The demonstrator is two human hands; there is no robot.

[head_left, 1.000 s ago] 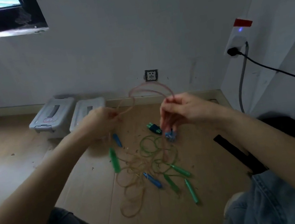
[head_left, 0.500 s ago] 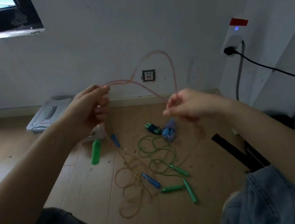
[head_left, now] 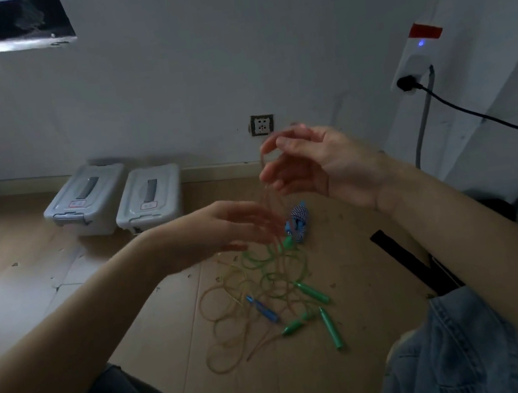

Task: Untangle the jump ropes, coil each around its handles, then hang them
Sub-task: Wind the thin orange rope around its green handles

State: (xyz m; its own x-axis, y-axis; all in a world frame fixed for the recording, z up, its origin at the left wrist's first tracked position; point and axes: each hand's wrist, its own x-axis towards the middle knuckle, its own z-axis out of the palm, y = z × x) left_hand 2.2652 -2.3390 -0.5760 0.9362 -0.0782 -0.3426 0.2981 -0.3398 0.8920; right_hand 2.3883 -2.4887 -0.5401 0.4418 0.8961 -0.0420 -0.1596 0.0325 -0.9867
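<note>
Right hand (head_left: 323, 164) raised, fingers curled, pinching pink rope (head_left: 270, 194) that hangs to the tangled ropes (head_left: 264, 289) mid-floor. Left hand (head_left: 219, 232) spread flat, blurred, touching hanging strands.

The right hand (head_left: 323, 164) pinches a pinkish rope (head_left: 269, 191) hanging beside the left hand (head_left: 222, 231).

Two grey bins (head_left: 87, 200) (head_left: 150, 196) by the wall. Green handles: 4 visible (head_left: 311, 292) (head_left: 331, 327) (head_left: 292, 327) (head_left: 287, 243); blue handle: 1 (head_left: 263, 309). Two hands (head_left: 222, 231) (head_left: 319, 162), one wall socket (head_left: 261, 125); rope count unclear, too tangled.
</note>
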